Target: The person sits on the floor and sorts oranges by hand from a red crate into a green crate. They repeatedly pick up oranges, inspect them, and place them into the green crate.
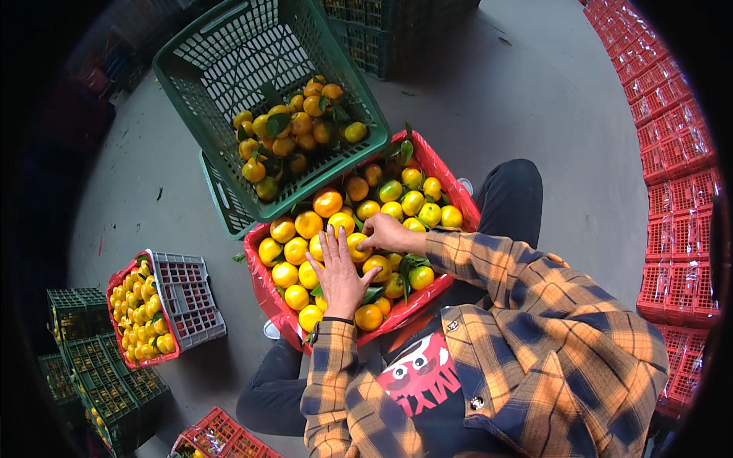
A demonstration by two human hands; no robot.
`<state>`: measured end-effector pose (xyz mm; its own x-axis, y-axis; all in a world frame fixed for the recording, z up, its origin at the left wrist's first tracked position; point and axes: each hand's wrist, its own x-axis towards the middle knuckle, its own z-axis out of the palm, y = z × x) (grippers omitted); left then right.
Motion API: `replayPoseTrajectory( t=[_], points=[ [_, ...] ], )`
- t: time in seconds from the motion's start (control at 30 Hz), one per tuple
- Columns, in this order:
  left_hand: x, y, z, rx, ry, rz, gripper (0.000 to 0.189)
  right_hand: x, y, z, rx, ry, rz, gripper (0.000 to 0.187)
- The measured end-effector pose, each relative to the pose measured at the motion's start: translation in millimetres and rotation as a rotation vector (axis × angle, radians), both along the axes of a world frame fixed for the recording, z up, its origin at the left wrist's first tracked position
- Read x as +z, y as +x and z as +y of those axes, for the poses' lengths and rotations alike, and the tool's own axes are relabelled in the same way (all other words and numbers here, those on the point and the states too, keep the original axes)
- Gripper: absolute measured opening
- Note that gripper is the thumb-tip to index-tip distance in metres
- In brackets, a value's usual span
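Note:
In front of me a crate lined with red plastic film (438, 157) is filled with orange and yellow-green mandarins, some with leaves. My left hand (341, 275) lies flat on the fruit near the crate's middle, fingers spread, holding nothing that I can see. Just right of it, my right hand (389, 233) has its thumb and fingertips on a mandarin (358, 247) in the top layer. A green plastic crate (366, 91) tilts over the far side of the lined crate. Loose mandarins (283, 129) with leaves lie in its lower part.
To the left stands a white crate (192, 297) with red film and mandarins. Green crates (109, 366) of fruit are stacked at lower left, others (361, 40) at the top. A red crate (220, 435) is at the bottom edge. Stacked red crates (681, 229) line the right side.

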<state>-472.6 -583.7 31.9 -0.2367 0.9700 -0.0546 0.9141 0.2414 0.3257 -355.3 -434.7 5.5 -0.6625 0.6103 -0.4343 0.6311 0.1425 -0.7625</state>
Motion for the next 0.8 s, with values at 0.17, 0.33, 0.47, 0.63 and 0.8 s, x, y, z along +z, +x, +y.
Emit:
replayPoseTrajectory(
  t=[0.17,0.33,0.47,0.63,0.8],
  points=[
    [-1,4,-26,0.142,0.228,-0.149,0.102,-6,0,-2,0.02,0.079,0.016,0.034],
    [-5,1,-15,0.051,0.303,-0.193,0.079,-7,0,3,0.041,0.05,0.015,0.034],
    [-12,-1,-2,-0.008,0.077,-0.049,0.069,0,0,4,0.064,0.081,0.025,0.038],
    [-16,-7,-1,-0.027,0.062,-0.005,0.069,15,21,-30,0.102,0.497,0.027,0.044],
    [-14,-12,0,-0.062,0.065,-0.004,0.068,20,35,-53,0.314,0.617,-0.237,0.048]
  ],
)
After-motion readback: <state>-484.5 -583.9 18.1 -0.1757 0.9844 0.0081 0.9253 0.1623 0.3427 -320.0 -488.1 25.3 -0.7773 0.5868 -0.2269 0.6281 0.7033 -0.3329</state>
